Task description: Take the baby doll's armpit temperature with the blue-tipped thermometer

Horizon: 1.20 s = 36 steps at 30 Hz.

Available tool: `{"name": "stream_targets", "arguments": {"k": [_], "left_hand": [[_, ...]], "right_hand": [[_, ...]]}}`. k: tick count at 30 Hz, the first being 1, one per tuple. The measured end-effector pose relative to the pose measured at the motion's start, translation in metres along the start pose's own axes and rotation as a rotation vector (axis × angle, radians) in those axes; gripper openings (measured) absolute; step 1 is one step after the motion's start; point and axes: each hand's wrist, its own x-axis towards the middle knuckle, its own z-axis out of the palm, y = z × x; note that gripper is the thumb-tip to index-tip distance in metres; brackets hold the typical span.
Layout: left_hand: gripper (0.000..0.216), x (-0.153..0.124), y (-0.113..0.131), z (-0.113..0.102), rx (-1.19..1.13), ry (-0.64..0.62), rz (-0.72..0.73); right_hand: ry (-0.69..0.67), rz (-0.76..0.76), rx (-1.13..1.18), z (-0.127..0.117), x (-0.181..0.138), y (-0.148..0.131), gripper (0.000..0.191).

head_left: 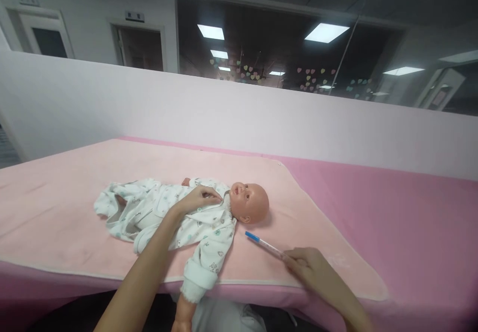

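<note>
A baby doll [251, 203] lies on its back across the pink mat, head to the right, dressed in a white printed outfit [207, 230]. My left hand [199, 198] rests on the doll's chest, its fingers pinched at the outfit's neckline [226, 200]. In my right hand [308, 267], between thumb and fingers, is a slim thermometer [271, 247] with a blue cap at its far end. That cap points toward the doll's head and stays apart from it, above the mat. One sleeved arm of the doll [184, 312] hangs over the near edge.
A pale pink mat [67, 212] covers much of the darker pink tabletop [411, 222]. Behind it runs a low white partition [261, 123], with a large window [280, 48] beyond. Below the near edge, a pale cloth or garment [227, 317] shows.
</note>
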Motion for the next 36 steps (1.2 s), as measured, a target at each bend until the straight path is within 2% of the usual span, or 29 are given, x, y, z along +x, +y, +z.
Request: {"name": "stream_targets", "arguments": {"k": [4, 10, 15, 18, 21, 25, 28, 32, 36], "left_hand": [[0.025, -0.001, -0.002, -0.002, -0.037, 0.028, -0.038], [0.028, -0.003, -0.006, 0.0, -0.099, 0.15, -0.091], [0.03, -0.002, -0.007, 0.0, -0.115, 0.187, -0.112], [0.028, -0.001, -0.006, 0.0, -0.109, 0.188, -0.096], [0.027, -0.002, -0.004, 0.0, -0.103, 0.202, -0.085], [0.028, -0.002, -0.003, 0.0, -0.095, 0.217, -0.095], [0.028, -0.002, -0.004, 0.0, -0.094, 0.207, -0.105], [0.029, -0.002, -0.002, 0.0, -0.082, 0.205, -0.132], [0.03, -0.005, 0.005, 0.001, -0.047, 0.239, -0.137]], "right_hand": [[0.082, 0.045, -0.302, 0.026, 0.008, -0.012, 0.038], [0.06, 0.007, -0.589, 0.036, 0.038, -0.047, 0.021], [-0.024, -0.054, -0.547, 0.031, 0.059, -0.074, 0.019], [-0.004, -0.148, -0.517, 0.03, 0.076, -0.095, 0.024], [0.019, -0.224, -0.556, 0.035, 0.092, -0.108, 0.014], [-0.029, -0.244, -0.591, 0.044, 0.092, -0.098, 0.009], [-0.015, -0.216, -0.469, 0.054, 0.077, -0.077, 0.01], [0.132, -0.118, -0.337, 0.076, 0.054, -0.054, 0.016], [0.269, -0.018, -0.295, 0.094, 0.045, -0.041, 0.023]]}}
